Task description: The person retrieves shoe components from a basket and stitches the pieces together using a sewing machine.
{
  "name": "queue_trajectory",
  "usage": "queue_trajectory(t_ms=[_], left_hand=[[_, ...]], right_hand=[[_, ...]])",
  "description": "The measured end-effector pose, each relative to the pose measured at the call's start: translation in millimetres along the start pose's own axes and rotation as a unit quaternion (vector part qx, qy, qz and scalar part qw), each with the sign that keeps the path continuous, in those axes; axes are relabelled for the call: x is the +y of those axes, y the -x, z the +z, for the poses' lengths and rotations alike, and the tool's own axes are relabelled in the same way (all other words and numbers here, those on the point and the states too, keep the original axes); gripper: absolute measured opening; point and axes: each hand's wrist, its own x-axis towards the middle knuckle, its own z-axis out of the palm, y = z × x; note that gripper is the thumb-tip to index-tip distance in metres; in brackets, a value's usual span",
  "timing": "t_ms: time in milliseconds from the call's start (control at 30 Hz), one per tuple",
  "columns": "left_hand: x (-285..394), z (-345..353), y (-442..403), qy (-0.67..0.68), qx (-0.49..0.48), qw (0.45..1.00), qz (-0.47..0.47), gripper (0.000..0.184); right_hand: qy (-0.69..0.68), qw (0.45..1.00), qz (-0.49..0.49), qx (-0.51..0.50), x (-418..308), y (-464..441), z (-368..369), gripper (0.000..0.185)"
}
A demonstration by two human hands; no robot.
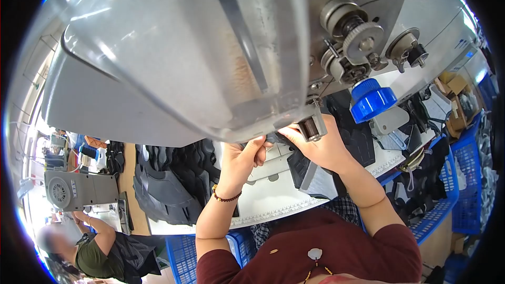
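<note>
Under the head of a large grey sewing machine (pixel 158 100), both my hands work close together. My left hand (pixel 244 159) is closed, its thumb pressed to curled fingers; what it pinches is hidden. My right hand (pixel 322 144) reaches in behind the needle bar end (pixel 311 128), thumb pointing left, its fingertips partly covered by the machine. A small dark piece of material (pixel 273 138) shows between the two hands. Below my right wrist, a black cut piece (pixel 299 171) and a grey-faced piece (pixel 319 183) lie at the table's front edge.
Stacked black cut pieces (pixel 168 186) stand left on the white table (pixel 273 202), with more dark pieces (pixel 360 144) on the right. A blue tension knob (pixel 372 101) hangs from the machine. Blue crates (pixel 465 179) sit at right. A co-worker (pixel 100 244) sits at lower left.
</note>
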Motion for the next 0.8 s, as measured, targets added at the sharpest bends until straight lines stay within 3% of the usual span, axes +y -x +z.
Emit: queue_trajectory(t_ms=[167,267,367,800], left_hand=[[2,6,1,-0.002,0.056,0.998,-0.005,0.024],[1,2,-2,-0.025,0.042,0.999,0.003,0.023],[6,-5,-6,0.022,0.026,0.998,-0.052,0.009],[9,-14,-21,-0.042,0.015,0.999,-0.023,0.011]], right_hand=[[0.007,1.0,-0.016,-0.001,4,6,-2,0.013],[0.018,0.999,-0.04,0.002,3,7,1,0.013],[0.043,0.997,-0.064,0.005,3,7,3,0.013],[0.064,0.996,-0.056,0.04,-1,-1,7,0.012]])
